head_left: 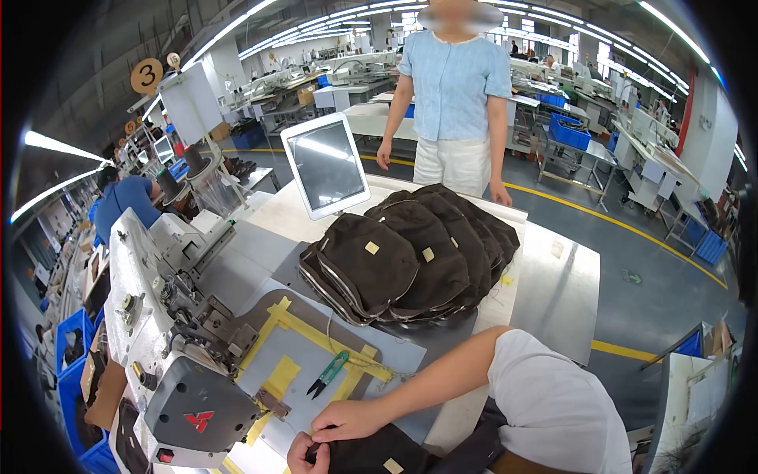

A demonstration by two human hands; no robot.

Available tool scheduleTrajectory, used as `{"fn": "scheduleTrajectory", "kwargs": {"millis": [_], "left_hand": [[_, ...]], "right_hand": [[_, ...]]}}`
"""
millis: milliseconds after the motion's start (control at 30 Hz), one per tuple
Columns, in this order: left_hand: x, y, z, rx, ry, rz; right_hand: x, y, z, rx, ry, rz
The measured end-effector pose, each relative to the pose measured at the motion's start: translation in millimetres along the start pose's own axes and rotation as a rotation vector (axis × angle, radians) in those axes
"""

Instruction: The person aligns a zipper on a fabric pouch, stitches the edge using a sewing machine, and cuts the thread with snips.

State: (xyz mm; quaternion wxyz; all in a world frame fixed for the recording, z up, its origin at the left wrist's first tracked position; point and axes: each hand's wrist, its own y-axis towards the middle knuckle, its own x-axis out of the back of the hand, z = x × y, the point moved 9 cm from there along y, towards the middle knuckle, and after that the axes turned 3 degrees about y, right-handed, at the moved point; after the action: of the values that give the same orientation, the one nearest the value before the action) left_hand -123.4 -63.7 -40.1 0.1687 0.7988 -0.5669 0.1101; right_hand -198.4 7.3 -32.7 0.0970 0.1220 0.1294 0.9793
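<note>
Dark brown fabric (363, 452) with a small cream label lies at the bottom edge, beside the sewing machine (193, 403). My right hand (347, 420) pinches its upper left edge, fingers pressed together. Close against it, my left hand (306, 456) is curled around the same edge, partly cut off by the frame. Green-handled thread snips (328, 374) rest on the work surface just above my hands, near strips of yellow tape (282, 378). Farther back sits an overlapping pile of dark brown fabric pieces (426, 253) with cream labels.
A white-framed tablet (325, 164) stands behind the pile. Across the table (553, 276) stands a person in a light blue top (450, 87). Another person in blue (126, 201) sits at the left. Blue bins (75, 340) line the left side.
</note>
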Motion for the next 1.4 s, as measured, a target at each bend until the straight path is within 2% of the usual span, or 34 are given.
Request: {"fn": "scheduleTrajectory", "kwargs": {"millis": [200, 600, 1400], "left_hand": [[-2, -1, -1, 0.022, -0.087, -0.021], [-1, -3, 8, 0.069, -0.092, -0.022], [-1, -2, 1, 0.035, -0.033, -0.015]], "right_hand": [[-1, 0, -6, -0.034, -0.002, 0.015], [-1, 0, -4, -0.057, 0.002, 0.027], [0, -1, -1, -0.032, -0.001, 0.025]]}}
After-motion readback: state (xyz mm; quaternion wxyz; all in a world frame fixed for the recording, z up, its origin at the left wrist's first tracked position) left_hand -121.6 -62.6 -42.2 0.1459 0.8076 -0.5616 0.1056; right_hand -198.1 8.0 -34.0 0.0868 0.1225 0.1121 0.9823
